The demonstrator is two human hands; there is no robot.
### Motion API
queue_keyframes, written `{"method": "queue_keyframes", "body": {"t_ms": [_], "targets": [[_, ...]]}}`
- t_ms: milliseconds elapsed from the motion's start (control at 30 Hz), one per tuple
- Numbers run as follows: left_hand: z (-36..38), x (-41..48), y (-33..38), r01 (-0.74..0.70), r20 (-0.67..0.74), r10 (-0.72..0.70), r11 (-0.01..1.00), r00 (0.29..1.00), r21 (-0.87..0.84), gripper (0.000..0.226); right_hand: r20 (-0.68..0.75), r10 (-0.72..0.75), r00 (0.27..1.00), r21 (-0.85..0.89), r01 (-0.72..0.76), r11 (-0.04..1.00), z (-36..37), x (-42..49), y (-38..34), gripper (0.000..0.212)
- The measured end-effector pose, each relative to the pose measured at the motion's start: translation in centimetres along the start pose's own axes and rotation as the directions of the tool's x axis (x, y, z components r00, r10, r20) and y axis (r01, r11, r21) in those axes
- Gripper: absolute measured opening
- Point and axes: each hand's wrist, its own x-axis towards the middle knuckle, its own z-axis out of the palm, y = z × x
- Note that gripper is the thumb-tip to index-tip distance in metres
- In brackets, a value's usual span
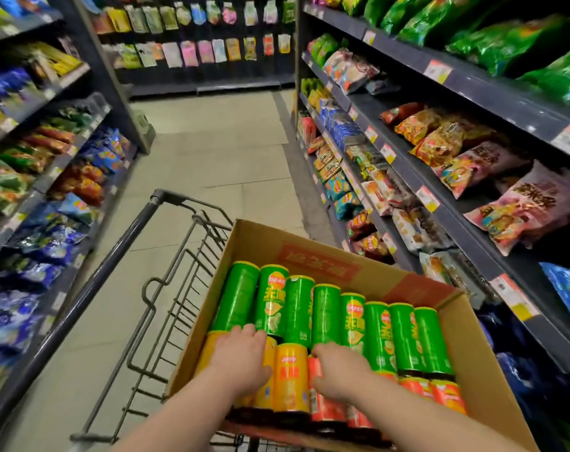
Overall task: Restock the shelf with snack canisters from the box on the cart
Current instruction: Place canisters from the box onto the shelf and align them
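Left grip: left hand (241, 357) laid palm-down over the yellow canisters (292, 376) at the near left of the box, fingers spread and curved on their tops; not clenched round any one of them, nothing lifted.
Right grip: right hand (339, 373) laid likewise on the orange canisters (326, 409), fingers curled over the near row; whether closed round a single can, impossible to tell.
Near row: yellow at left, orange running on to the right corner, all lying on their sides, packed touching.
Far row: green canisters (326, 311) side by side across the width of the box, lying flat, no gap visible among them.
Box: cardboard box (264, 243) open-topped, flaps up, seated in the cart (166, 265); looked full or close to it.
Cart: wire basket standing mid-aisle, just beside the right-hand shelving.
Shelf: right-hand shelves (440, 197) crowded with bagged snacks; no canisters seen standing there, destination slot not identifiable.
Done so far: judged very little; nothing from the box visible on any shelf.
Left to do: judged nearly all of it, namely taking hold of the first cans, carrying them to the shelf, repeating until the box was emptied.
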Motion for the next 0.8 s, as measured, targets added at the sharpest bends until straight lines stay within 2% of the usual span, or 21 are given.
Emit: {"method": "queue_keyframes", "body": {"t_ms": [133, 267, 400, 600, 733, 800], "targets": [[0.1, 2.1, 0.2, 0.028, 0.058, -0.028, 1.000, 0.998, 0.009, 0.063, 0.042, -0.041, 0.998, 0.051, 0.039, 0.998, 0.1, 2.9, 0.1, 0.046], [0.3, 3.4, 0.1, 0.042, 0.112, -0.045, 0.998, 0.993, 0.036, 0.067, 0.083, -0.076, 0.994, 0.034, 0.074, 0.997, 0.5, 5.0, -0.3, 0.060], [0.9, 3.9, -0.1, 0.039, 0.119, -0.044, 0.998, 0.992, 0.040, 0.062, 0.087, -0.105, 0.991, 0.060, 0.100, 0.993, 1.2, 6.1, -0.6, 0.067], [1.2, 3.8, -0.3, 0.055, 0.051, -0.053, 0.998, 0.997, -0.033, 0.052, 0.056, -0.076, 0.996, 0.244, 0.060, 0.968, 1.7, 5.9, 0.0, 0.067], [1.3, 3.0, 0.4, 0.025, 0.012, -0.025, 0.997, 1.000, -0.080, 0.045, 0.075, -0.047, 0.996, 0.378, 0.015, 0.926, 2.0, 5.2, 0.3, 0.041], [1.2, 2.6, 0.8, 0.020, -0.005, -0.021, 0.991, 1.000, -0.129, 0.041, 0.060, 0.010, 0.998, 0.470, -0.037, 0.882, 2.3, 4.9, 0.3, 0.046]]}}
